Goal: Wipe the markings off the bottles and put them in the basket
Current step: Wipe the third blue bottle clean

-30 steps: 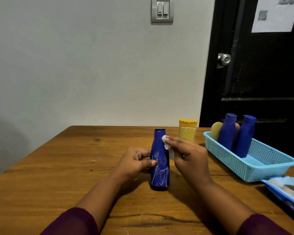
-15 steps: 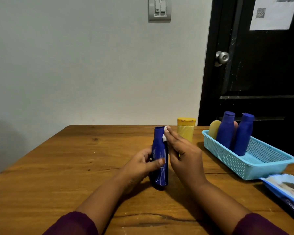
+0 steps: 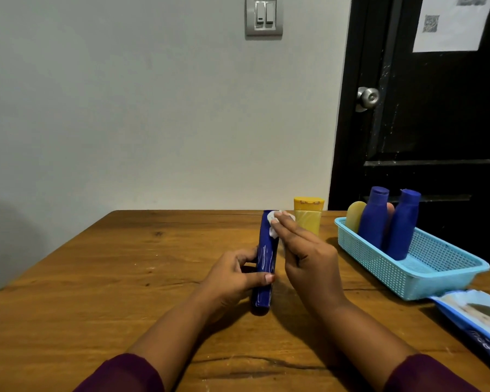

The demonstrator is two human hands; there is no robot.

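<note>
A dark blue bottle [image 3: 263, 267] stands upright on the wooden table [image 3: 125, 278], turned so its narrow side faces me, with white scribbles on that side. My left hand [image 3: 235, 278] grips its lower body, thumb across the front. My right hand [image 3: 306, 256] presses a small white wipe [image 3: 273, 222] against the bottle's neck with flat fingers. To the right, a light blue mesh basket [image 3: 436, 275] holds two blue bottles [image 3: 374, 219] [image 3: 402, 224] and a yellowish one [image 3: 355, 216]. A yellow bottle [image 3: 308, 216] stands behind my right hand.
A blue pack of wipes [image 3: 475, 315] lies at the table's right edge, in front of the basket. A black door with a metal knob [image 3: 367, 98] stands behind the basket. A grey wall runs along the table's far edge.
The blue bottle has been rotated so its narrow side faces me instead of its broad scribbled face. My right hand with the wipe slid up to the neck and its fingers flattened.
</note>
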